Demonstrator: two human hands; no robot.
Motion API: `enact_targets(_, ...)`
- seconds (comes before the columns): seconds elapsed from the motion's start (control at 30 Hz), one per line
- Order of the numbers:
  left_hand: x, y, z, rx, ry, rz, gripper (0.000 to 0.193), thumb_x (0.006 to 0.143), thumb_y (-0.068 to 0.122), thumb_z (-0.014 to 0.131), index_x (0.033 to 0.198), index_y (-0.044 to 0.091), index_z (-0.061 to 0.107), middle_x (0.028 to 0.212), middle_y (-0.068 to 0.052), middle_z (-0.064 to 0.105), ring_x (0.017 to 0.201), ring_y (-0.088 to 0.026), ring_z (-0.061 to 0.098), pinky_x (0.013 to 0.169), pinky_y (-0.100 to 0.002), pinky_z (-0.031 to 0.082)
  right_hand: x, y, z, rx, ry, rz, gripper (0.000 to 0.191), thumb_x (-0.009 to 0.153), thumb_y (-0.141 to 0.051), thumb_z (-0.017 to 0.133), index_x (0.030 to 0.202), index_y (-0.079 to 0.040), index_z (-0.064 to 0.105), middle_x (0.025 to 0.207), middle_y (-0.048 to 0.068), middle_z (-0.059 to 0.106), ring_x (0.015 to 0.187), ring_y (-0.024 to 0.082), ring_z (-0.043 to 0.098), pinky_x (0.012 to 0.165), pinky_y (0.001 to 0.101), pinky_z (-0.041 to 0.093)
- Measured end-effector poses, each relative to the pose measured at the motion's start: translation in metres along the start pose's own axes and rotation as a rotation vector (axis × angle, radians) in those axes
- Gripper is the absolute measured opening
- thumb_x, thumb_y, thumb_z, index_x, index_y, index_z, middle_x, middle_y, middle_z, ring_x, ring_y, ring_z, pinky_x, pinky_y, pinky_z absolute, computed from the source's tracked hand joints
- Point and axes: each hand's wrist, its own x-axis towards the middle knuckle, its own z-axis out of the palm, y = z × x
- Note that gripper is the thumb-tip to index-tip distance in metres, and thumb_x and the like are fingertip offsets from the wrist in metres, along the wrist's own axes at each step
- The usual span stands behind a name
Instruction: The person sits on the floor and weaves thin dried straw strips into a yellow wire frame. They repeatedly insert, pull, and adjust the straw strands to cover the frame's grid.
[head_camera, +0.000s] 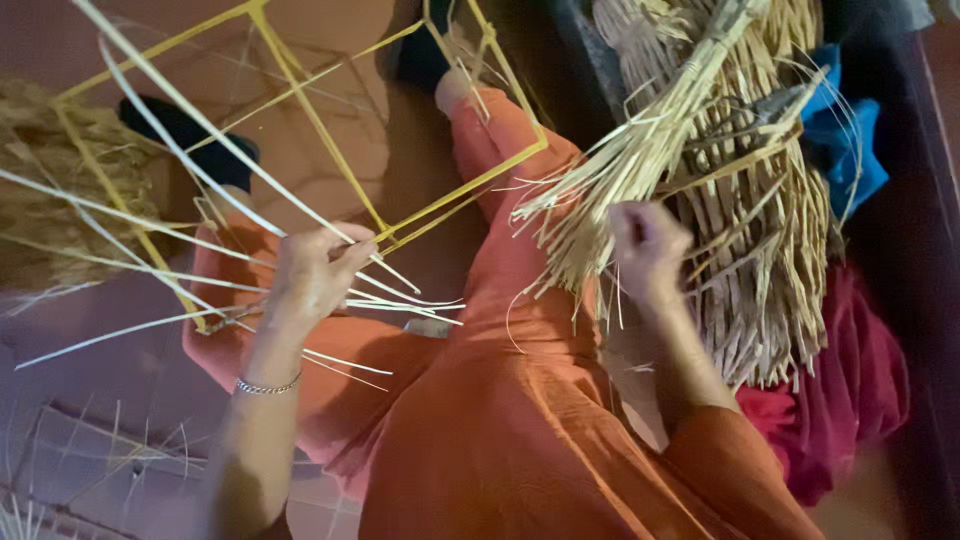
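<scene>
My left hand (312, 272) pinches several long pale straw strips (180, 150) that fan out to the left and right. It sits beside a corner of a yellow metal wire frame (310, 110) resting over my legs in orange trousers (510, 400). A thin bracelet circles the left wrist. My right hand (648, 248) is closed around strands at the lower end of a tied bundle of straw strips (660, 140) that slants up to the right.
A large heap of straw (770, 250) lies at the right over blue cloth (845, 140) and red cloth (850, 400). Another straw pile (50, 190) sits at the left. Black-socked feet (190, 140) rest on the reddish floor (100, 400).
</scene>
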Motion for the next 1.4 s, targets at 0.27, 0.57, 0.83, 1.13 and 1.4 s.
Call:
enact_targets(0.27, 0.004, -0.012, 0.003, 0.170, 0.048, 0.149, 0.016, 0.093, 0.017, 0.073, 0.104, 0.007, 0.077, 0.077, -0.008, 0.076, 0.057, -0.012, 0.067, 0.051, -0.031, 0.052, -0.011, 0.127, -0.095, -0.639, 0.280, 0.040, 0.015, 0.095, -0.009, 0.084, 0.095, -0.009, 0.069, 0.092, 0.006, 0.071, 0.083, 0.020, 0.068, 0.068, 0.0356, 0.056)
enact_targets(0.57, 0.002, -0.014, 0.004, 0.147, 0.042, 0.157, 0.016, 0.094, 0.018, 0.071, 0.105, 0.009, 0.077, 0.084, -0.007, 0.079, 0.066, -0.013, 0.072, 0.056, -0.029, 0.054, -0.031, 0.150, -0.127, -0.894, 0.414, 0.366, 0.014, 0.084, -0.023, 0.078, 0.088, -0.010, 0.073, 0.075, 0.009, 0.062, 0.065, 0.027, 0.062, 0.057, 0.0409, 0.048)
enact_targets(0.83, 0.002, -0.017, 0.003, 0.156, 0.060, 0.274, 0.016, 0.094, 0.019, 0.072, 0.105, 0.008, 0.076, 0.084, -0.007, 0.079, 0.069, -0.009, 0.073, 0.057, -0.027, 0.055, -0.033, 0.169, -0.145, -0.639, 0.470, 0.608, 0.019, 0.089, -0.018, 0.071, 0.079, -0.002, 0.075, 0.064, 0.016, 0.064, 0.051, 0.030, 0.061, 0.054, 0.0450, 0.049)
enact_targets(1.13, 0.001, -0.010, 0.003, 0.146, 0.048, 0.145, 0.016, 0.093, 0.021, 0.071, 0.104, 0.010, 0.076, 0.082, -0.006, 0.078, 0.055, -0.012, 0.067, 0.050, -0.030, 0.051, -0.033, 0.170, -0.145, -0.780, 0.449, 0.657, 0.024, 0.085, -0.028, 0.073, 0.084, -0.005, 0.079, 0.072, 0.021, 0.070, 0.063, 0.039, 0.068, 0.062, 0.0513, 0.054)
enact_targets(1.4, 0.002, -0.010, 0.004, 0.169, 0.040, 0.072, 0.017, 0.092, 0.022, 0.071, 0.104, 0.012, 0.076, 0.080, -0.005, 0.078, 0.052, -0.011, 0.065, 0.046, -0.030, 0.049, -0.030, 0.171, -0.154, -0.749, 0.343, 0.939, 0.033, 0.085, -0.038, 0.079, 0.079, -0.006, 0.080, 0.075, 0.017, 0.074, 0.066, 0.034, 0.071, 0.066, 0.0494, 0.054)
